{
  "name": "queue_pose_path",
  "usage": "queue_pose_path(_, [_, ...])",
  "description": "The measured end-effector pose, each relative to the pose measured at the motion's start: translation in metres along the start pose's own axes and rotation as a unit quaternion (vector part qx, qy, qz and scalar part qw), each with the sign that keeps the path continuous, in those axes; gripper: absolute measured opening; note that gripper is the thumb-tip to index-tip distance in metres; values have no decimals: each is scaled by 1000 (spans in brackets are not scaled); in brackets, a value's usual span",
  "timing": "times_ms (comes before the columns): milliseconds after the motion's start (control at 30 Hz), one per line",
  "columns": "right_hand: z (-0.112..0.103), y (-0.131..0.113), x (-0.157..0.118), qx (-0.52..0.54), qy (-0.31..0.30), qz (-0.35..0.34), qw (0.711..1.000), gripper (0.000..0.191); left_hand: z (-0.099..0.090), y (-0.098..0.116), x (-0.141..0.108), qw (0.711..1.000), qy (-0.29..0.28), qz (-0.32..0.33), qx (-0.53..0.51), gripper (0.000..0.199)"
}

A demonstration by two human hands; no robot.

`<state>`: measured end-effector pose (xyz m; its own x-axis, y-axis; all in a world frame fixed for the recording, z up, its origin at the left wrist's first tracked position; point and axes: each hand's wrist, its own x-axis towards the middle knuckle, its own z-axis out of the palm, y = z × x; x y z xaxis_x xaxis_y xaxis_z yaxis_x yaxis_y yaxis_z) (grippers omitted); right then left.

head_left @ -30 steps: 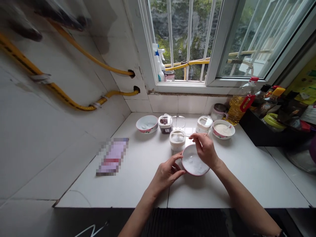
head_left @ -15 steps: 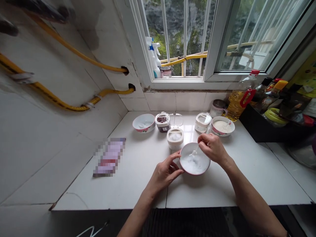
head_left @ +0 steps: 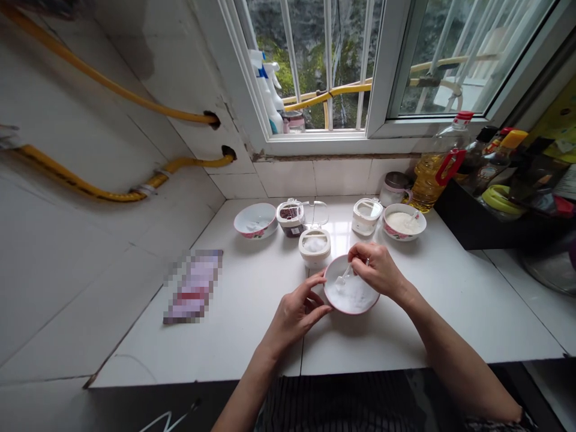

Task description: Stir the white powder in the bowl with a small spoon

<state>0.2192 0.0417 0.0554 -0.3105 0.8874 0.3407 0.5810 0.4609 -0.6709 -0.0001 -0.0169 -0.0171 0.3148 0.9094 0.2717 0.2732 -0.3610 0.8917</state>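
A white bowl (head_left: 332, 298) with a pinkish rim stands on the counter in front of me, with white powder or grains in it. My left hand (head_left: 300, 307) grips its left side, thumb low and fingers at the rim. Over the bowl's right part, my right hand (head_left: 377, 270) pinches a small white spoon (head_left: 344, 277), whose tip is inside the bowl. Just behind stands an open white jar (head_left: 314, 255) of white grains. Further back are a jar with dark contents (head_left: 291, 223) and its clear lid raised, and another white jar (head_left: 366, 219).
A flowered bowl (head_left: 254, 231) stands back left, and a bowl of pale grains (head_left: 404, 225) back right. An oil bottle (head_left: 425, 180) and a black box of bottles (head_left: 472, 222) line the right side. A blurred purple packet (head_left: 193, 288) lies left. Yellow hoses (head_left: 112, 195) cross the left wall.
The spoon's tip has shifted to the left within the bowl and tilted more, moving with my right hand. My left hand keeps its hold on the bowl. The whole view has shifted slightly.
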Motion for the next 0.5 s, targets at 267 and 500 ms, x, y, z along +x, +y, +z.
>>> queue_pose_path(267, [11, -3, -3, 18, -29, 0, 999, 19, 0, 1, 1, 1000, 0, 3, 2, 35])
queue_pose_path(500, [6, -4, -1, 134, -32, 96, 986, 16, 0, 1, 1, 1000, -5, 3, 12, 34])
